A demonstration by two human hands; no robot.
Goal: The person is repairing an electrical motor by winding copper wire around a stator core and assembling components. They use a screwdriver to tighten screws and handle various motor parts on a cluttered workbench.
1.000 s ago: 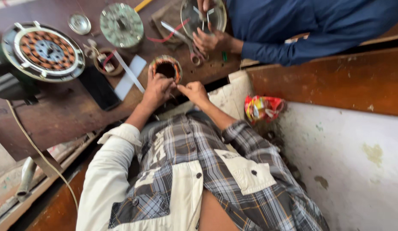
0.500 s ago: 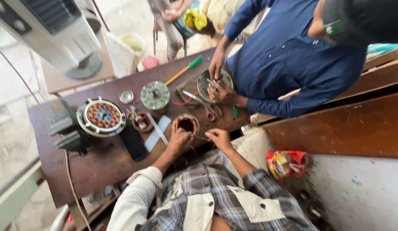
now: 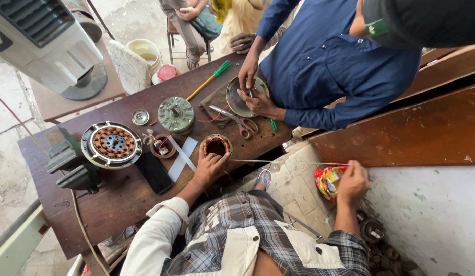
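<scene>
Left hand (image 3: 209,167) covers the near rim of the small wound stator (image 3: 215,146), so its grip there goes unseen. Right hand (image 3: 353,181) closes around the thin wire (image 3: 278,162), the wire's end lost inside the fist. The co-worker's fingers (image 3: 250,97) hide part of the metal cover (image 3: 242,97). The grey machine (image 3: 41,41) runs off the top-left edge.

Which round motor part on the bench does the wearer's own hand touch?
The small copper-wound stator, under the left hand; the larger stator by the vise sits untouched.
</scene>
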